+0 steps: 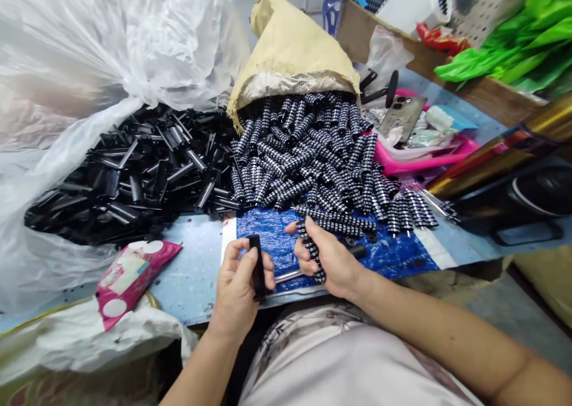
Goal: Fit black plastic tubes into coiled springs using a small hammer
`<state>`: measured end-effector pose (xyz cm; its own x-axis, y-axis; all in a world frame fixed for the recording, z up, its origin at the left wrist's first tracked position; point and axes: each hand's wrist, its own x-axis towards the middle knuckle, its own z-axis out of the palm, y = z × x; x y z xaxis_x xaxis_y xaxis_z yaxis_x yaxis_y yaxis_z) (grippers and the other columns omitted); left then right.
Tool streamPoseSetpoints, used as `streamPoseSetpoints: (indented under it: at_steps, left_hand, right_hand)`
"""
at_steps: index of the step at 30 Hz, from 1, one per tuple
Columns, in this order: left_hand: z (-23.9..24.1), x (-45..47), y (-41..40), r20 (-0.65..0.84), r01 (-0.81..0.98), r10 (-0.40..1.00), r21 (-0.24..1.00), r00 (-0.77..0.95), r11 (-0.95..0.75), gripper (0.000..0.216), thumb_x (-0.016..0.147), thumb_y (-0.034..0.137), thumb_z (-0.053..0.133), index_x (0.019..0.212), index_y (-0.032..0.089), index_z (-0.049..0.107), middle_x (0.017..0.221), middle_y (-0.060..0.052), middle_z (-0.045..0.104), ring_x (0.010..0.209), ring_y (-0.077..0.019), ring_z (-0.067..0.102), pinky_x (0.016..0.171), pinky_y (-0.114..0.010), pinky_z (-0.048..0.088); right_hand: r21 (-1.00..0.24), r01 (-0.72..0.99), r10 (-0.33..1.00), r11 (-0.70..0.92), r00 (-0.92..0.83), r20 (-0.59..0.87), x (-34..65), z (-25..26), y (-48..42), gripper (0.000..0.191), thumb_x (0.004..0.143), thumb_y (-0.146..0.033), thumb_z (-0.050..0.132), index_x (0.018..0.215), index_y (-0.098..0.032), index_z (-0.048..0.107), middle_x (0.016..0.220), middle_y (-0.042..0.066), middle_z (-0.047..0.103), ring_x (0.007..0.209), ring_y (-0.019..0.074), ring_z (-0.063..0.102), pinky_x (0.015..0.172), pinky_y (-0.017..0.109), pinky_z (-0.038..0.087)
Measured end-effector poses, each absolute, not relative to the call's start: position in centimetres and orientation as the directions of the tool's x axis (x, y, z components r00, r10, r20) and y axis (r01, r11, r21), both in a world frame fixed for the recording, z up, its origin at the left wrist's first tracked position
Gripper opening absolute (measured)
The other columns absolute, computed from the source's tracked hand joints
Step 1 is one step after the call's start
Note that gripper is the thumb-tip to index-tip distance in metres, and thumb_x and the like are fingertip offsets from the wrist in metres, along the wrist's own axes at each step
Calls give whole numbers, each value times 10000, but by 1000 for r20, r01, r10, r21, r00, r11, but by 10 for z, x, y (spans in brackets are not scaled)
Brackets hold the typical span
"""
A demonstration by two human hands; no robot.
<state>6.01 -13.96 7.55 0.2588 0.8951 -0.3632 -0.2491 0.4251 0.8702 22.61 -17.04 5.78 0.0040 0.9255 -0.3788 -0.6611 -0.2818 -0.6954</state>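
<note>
My left hand (243,275) is closed around a smooth black plastic piece (258,269), held nearly upright with the thumb along it. To its right, my right hand (330,257) is wrapped around a black roller-like piece with rows of white marks (311,248). A thin metal rod (286,276) lies between the hands at the table's front edge. Behind the right hand, several similar patterned pieces (335,220) rest on a blue plastic sheet (268,227). Near the right fingers is a short plain black cylinder (357,251).
A big heap of patterned pieces (304,149) spills from a yellow sack (299,48). Loose black plastic pieces (147,167) fill a clear bag (67,138) at left. Nearby are a pink packet (134,275), a pink tray (415,163) with a phone (404,117), and a black mug (513,197).
</note>
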Motion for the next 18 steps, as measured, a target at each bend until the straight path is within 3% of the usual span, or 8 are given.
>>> streamPoseSetpoints:
  at_steps: [3,5,8,11,13,15,16,18]
  left_hand:
    - [73,65,-148,-345,-185,909,902,234,390,324,859,413,700,1071,263,505,636,72,632,416,-68,463,448,-171,346]
    - [70,73,-153,-316,-113,919,930,234,349,336,827,414,740,1052,232,569,663,57,635,446,-56,454,467,-173,350]
    - [66,89,-157,-261,-9,930,962,257,273,321,711,348,837,923,177,667,735,26,642,541,-67,474,499,-189,369]
    - [64,98,-156,-232,13,936,972,265,237,246,708,333,828,819,163,689,688,34,592,576,-80,456,536,-208,387]
    - [67,96,-155,-257,3,925,964,281,267,239,745,363,803,824,161,701,667,37,574,573,-80,433,546,-215,385]
    - [73,88,-155,-296,-12,901,949,316,315,265,750,377,806,881,164,717,717,26,608,604,-89,460,576,-224,405]
    - [75,84,-156,-310,-13,890,943,335,333,279,744,379,814,898,165,720,740,20,621,622,-95,476,595,-228,417]
    - [79,78,-157,-323,-2,877,938,356,346,301,721,386,835,883,163,714,743,19,616,638,-101,486,612,-232,423]
  right_hand:
    - [-709,-656,940,-260,-3,-342,223,55,-174,552,829,-714,632,1047,-208,655,562,-78,474,405,50,347,409,173,280]
    - [-723,-661,940,-201,77,-332,220,53,-175,512,831,-686,650,992,-202,683,624,-43,549,489,75,464,473,192,385]
    - [-783,-609,938,-125,184,-293,214,50,-173,446,859,-642,646,946,-210,712,851,20,679,753,143,615,706,258,525]
    - [-880,-461,975,-114,121,-189,214,48,-173,450,963,-614,509,1121,-235,695,1136,60,694,1014,201,648,909,336,532]
    - [-962,-274,997,-3,67,-22,222,46,-175,559,935,-630,557,1362,-270,565,1413,84,565,1272,249,557,1027,383,497]
    - [-974,10,974,227,-17,226,234,44,-179,920,792,-643,735,1544,-297,335,1626,101,290,1480,308,321,1126,439,431]
    - [-921,153,933,359,-88,349,241,42,-181,1067,730,-611,807,1582,-297,245,1662,109,190,1518,328,229,1162,466,393]
    - [-753,347,829,559,-230,509,250,41,-183,1110,743,-483,847,1603,-275,177,1660,140,175,1523,334,215,1196,500,344]
